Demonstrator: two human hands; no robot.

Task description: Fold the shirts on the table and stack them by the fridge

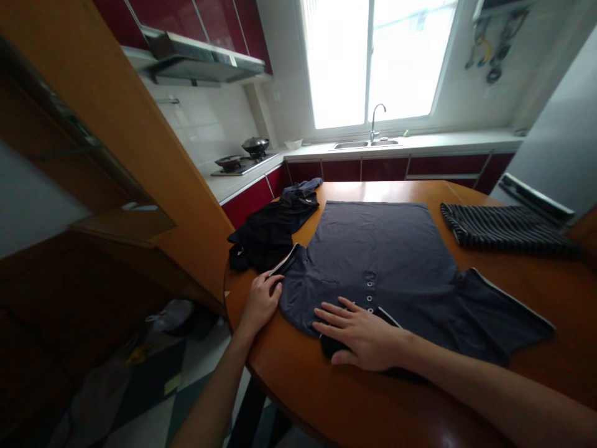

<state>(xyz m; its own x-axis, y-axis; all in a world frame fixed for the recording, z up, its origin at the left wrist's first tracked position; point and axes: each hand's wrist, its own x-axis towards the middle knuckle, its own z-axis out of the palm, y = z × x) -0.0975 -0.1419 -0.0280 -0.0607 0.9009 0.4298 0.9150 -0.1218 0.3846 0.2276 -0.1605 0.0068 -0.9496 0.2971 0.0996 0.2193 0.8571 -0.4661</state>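
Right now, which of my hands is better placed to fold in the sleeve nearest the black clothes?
Likely your left hand: it touches that sleeve, while your right hand lies spread on the shirt near its buttons.

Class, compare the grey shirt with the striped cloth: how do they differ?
The grey shirt is mostly plain; the striped cloth has light and dark stripes. The shirt lies spread wide; the cloth, seemingly folded, looks smaller. Both lie on the wooden table.

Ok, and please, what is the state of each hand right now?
Left hand: at the sleeve of the dark grey shirt; holding or not, cannot be told.
Right hand: open, palm down over the collar.
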